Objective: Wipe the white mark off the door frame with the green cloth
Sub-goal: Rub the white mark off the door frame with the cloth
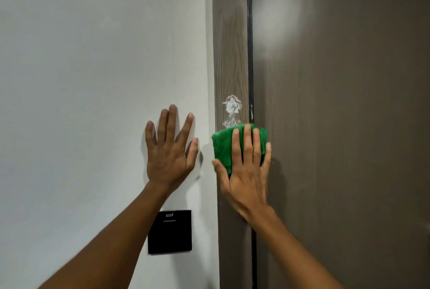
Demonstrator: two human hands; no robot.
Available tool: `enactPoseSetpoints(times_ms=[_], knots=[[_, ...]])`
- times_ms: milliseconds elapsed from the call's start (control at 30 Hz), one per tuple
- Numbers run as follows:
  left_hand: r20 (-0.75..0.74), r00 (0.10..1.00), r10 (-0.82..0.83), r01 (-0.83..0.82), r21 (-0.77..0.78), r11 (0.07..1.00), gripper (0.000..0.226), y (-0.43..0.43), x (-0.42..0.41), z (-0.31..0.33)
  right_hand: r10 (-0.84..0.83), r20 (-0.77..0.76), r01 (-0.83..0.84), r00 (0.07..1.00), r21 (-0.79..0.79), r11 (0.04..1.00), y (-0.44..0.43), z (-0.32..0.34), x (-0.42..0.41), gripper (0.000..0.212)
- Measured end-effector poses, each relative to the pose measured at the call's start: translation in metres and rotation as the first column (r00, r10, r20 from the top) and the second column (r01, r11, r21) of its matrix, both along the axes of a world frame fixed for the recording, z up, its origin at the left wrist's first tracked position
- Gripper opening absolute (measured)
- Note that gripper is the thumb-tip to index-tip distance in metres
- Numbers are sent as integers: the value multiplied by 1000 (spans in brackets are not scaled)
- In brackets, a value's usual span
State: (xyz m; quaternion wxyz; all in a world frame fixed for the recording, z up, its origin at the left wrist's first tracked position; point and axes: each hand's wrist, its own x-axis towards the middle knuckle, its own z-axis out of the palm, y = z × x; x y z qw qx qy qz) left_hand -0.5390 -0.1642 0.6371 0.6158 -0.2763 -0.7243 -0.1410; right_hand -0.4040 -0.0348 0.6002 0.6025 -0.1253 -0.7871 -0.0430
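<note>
With my left hand (171,149) spread flat on the pale wall and my right hand (246,170) pressing the folded green cloth (222,146) flat to the brown wood-grain door frame (230,56) just under the crusty white mark (232,108), I judge a firm upward rub best.

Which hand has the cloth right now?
The right hand, pressing the green cloth on the door frame just below the white mark. The left hand lies bare on the wall.

Black square panel (169,231) low on white wall (81,79); brown door (349,126) rightward
</note>
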Motion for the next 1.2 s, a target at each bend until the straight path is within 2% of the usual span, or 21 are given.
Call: enactPoseSetpoints(times_ms=[133, 300, 367, 433, 567, 633, 733, 800, 867, 1033, 1100, 1200], knots=[[-33, 999, -30, 30, -1, 1000, 65, 7, 5, -5, -58, -119, 60, 991, 14, 998, 10, 15, -8, 67], [-26, 1000, -12, 12, 2, 1000, 66, 1, -4, 0, -97, -62, 112, 993, 335, 935, 23, -17, -18, 62], [-38, 999, -9, 9, 4, 1000, 66, 1, -4, 0, -112, -34, 116, 993, 399, 909, 34, -19, -9, 64], [-45, 999, -11, 12, 14, 1000, 66, 3, -4, -1, -95, -48, 106, 994, 341, 934, 39, -10, -5, 60], [-24, 999, -31, 32, 18, 999, 66, 4, -2, 0, -46, -155, 59, 987, 83, 995, 15, 25, -19, 58], [-18, 999, -39, 39, 17, 999, 65, 3, -2, -1, -56, -161, 75, 985, 114, 991, 8, 21, -25, 57], [-20, 999, -33, 33, 8, 999, 64, 2, -2, 0, -77, -73, 96, 994, 317, 944, 23, -7, -20, 62], [-16, 999, -33, 34, 7, 999, 64, 2, -1, -1, -114, -14, 110, 993, 388, 915, 38, -23, -9, 71], [-9, 999, -31, 31, 10, 999, 65, 3, 0, 0, -126, -28, 127, 992, 354, 927, 45, -19, -2, 71], [-4, 999, -36, 36, 11, 999, 64, 3, 1, 0, -37, -158, 54, 987, 105, 993, 18, 32, -14, 57], [0, 999, -38, 38, 11, 999, 64, 3, 1, 0, -34, -158, 54, 987, 128, 990, 9, 29, -21, 55], [-6, 999, -36, 36, 5, 999, 63, 2, 0, -1, -56, -97, 83, 994, 292, 953, 19, 3, -18, 59]])
